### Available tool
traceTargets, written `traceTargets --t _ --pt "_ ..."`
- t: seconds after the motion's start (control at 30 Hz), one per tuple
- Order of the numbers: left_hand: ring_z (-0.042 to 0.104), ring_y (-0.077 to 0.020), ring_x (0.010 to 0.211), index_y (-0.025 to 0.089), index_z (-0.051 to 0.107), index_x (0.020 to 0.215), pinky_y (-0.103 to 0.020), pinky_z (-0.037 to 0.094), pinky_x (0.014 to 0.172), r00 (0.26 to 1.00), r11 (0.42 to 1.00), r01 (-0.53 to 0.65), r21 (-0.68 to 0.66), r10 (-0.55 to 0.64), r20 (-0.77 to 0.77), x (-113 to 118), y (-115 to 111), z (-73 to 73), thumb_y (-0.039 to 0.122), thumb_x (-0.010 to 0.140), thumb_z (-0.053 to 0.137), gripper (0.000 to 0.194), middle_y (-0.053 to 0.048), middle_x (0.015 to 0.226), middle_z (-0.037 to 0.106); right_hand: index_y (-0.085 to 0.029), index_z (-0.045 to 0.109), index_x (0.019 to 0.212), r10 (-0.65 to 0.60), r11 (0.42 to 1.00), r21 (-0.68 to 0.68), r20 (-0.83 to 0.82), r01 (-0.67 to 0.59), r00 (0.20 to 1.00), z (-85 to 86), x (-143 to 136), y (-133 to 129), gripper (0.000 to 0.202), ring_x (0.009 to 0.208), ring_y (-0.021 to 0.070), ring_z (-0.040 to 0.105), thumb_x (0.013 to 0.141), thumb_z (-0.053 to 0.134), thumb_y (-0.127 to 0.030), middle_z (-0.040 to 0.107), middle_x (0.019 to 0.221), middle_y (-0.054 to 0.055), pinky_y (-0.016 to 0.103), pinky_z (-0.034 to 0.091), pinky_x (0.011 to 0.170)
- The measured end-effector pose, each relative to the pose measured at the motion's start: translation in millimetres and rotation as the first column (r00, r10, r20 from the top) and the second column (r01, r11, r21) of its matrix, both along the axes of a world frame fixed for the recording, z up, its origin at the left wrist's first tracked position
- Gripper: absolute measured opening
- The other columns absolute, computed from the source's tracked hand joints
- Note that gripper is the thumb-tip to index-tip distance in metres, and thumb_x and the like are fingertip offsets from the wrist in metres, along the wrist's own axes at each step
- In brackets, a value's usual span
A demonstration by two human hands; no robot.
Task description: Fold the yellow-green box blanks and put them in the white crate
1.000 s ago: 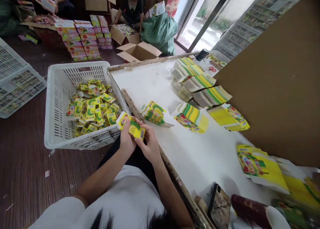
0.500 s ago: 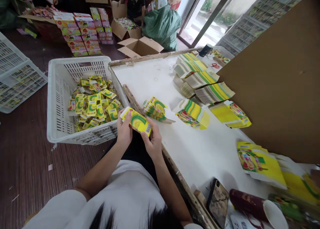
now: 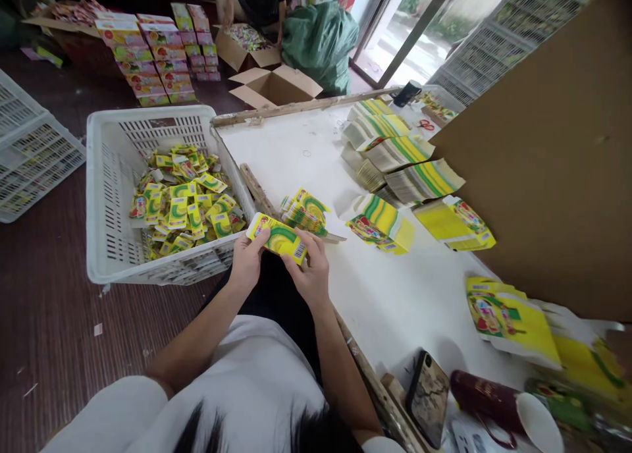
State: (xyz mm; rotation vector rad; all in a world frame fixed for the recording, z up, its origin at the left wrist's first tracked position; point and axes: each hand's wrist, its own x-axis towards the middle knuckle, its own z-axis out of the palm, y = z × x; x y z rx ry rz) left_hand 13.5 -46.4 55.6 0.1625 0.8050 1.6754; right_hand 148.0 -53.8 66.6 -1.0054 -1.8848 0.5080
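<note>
Carton [image 3: 280, 237], yellow with a green swirl and a barcode at one end, is held slantwise between the two hands I follow through the head camera, just over the wooden edge of the white bench [image 3: 395, 301]. I have the left hand [image 3: 247, 261] closed on the end nearest the crate, its thumb pressed to the printed face and its fingers mostly hidden underneath. I have the right hand [image 3: 310, 262] on the barcode end, thumb at the lower edge and fingers bent along the upper side; it is parted about as far as the carton's width.

Just beyond, I see a small stack of matching cartons [image 3: 305, 213] on the bench, with a larger yellow bundle [image 3: 378, 224] beside it and rows of banded card [image 3: 395, 143] further back. To the left, the white slatted crate [image 3: 101, 196] stands against the bench, holding a loose heap of small yellow cartons [image 3: 185, 206]. Near me on the right lie a phone [image 3: 428, 397] and a dark red mug [image 3: 484, 395], tipped on its side. Across the floor, a person [image 3: 261, 5] sits behind an open box of wrapped pieces [image 3: 247, 48].
</note>
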Motion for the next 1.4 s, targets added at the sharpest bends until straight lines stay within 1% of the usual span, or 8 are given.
traceTargets --t 0.13,0.27,0.4,0.53,0.73,1.0,1.17,1.4 --pt "0.066 -0.0124 0.075 0.012 0.068 0.099 -0.020 0.055 0.064 0.971 0.976 -0.214 -0.033 0.216 0.101 -31 13 1.4 0.018 0.075 0.078 0.026 -0.004 0.094 0.069 -0.015 0.031 0.151 0.038 0.996 -0.081 -0.069 -0.043 0.997 -5.5 14 21 0.086 0.130 0.0242 0.048 0.080 0.077 -0.035 0.042 0.145 0.017 0.040 0.044 0.108" --pt "0.066 -0.0156 0.079 0.010 0.053 0.111 -0.027 0.058 0.071 0.878 0.934 -0.288 -0.212 0.346 0.329 -71 24 -3.9 0.037 0.099 0.049 0.030 -0.008 0.089 0.063 -0.007 0.058 0.129 -0.356 0.930 -0.043 0.141 0.365 0.924 -10.7 36 63 0.050 0.115 0.0260 0.055 0.086 0.068 -0.031 0.059 0.121 0.017 0.042 0.044 0.103" --pt "0.065 -0.0273 0.104 0.010 0.032 0.127 -0.038 0.058 0.082 0.904 0.949 -0.146 -0.280 0.243 0.351 -71 20 -13.0 0.038 0.099 0.047 0.042 -0.019 0.108 0.058 -0.004 0.067 0.119 -0.451 0.819 -0.105 0.490 0.564 0.746 -17.2 45 92 0.045 0.111 0.0326 0.050 0.078 0.074 -0.022 0.060 0.116 0.020 0.047 0.037 0.102" --pt "0.067 -0.0145 0.076 0.011 0.049 0.108 -0.026 0.056 0.069 0.963 0.964 0.014 -0.264 0.057 0.263 -49 16 -15.4 0.022 0.096 0.048 0.016 -0.007 0.094 0.063 -0.008 0.070 0.110 -0.474 0.793 -0.100 0.516 0.600 0.713 -16.7 41 94 0.034 0.107 0.0322 0.048 0.077 0.075 -0.017 0.059 0.110 0.018 0.045 0.035 0.096" --pt "0.064 -0.0123 0.063 0.010 0.060 0.103 -0.022 0.052 0.057 0.968 0.947 0.203 -0.250 -0.155 0.198 -23 14 -10.4 0.018 0.092 0.052 0.015 -0.005 0.083 0.065 -0.009 0.063 0.106 -0.487 0.800 -0.078 0.495 0.595 0.720 -11.9 40 89 0.037 0.104 0.0295 0.046 0.073 0.077 -0.012 0.057 0.108 0.015 0.039 0.034 0.094" --pt "0.065 -0.0145 0.075 0.010 0.060 0.110 -0.024 0.052 0.063 0.946 0.942 0.318 -0.107 -0.324 -0.037 8 5 -27.2 0.029 0.079 0.074 0.039 -0.010 0.099 0.066 -0.015 0.046 0.088 -0.434 0.851 -0.159 0.323 0.501 0.841 -4.3 38 77 0.037 0.080 0.0188 0.050 0.069 0.077 -0.019 0.055 0.090 0.005 0.032 0.042 0.076" --pt "0.061 -0.0222 0.109 0.017 0.065 0.107 -0.035 0.050 0.094 0.955 0.920 0.270 0.285 -0.217 -0.205 19 1 -23.6 0.038 0.079 0.076 0.037 -0.009 0.103 0.066 -0.017 0.046 0.082 0.014 0.904 -0.427 0.049 0.008 0.999 -0.2 9 27 0.040 0.062 0.0132 0.044 0.067 0.079 -0.034 0.050 0.072 -0.001 0.027 0.038 0.057" --pt "0.065 -0.0196 0.094 0.017 0.069 0.095 -0.030 0.053 0.079 0.963 0.940 -0.004 0.340 0.096 -0.252 15 -6 0.6 0.046 0.089 0.065 0.029 -0.009 0.099 0.067 -0.016 0.046 0.089 -0.067 0.810 -0.510 -0.569 -0.288 0.820 -11.3 -29 -8 0.041 0.074 0.0100 0.055 0.066 0.080 -0.022 0.054 0.092 0.002 0.024 0.048 0.069"
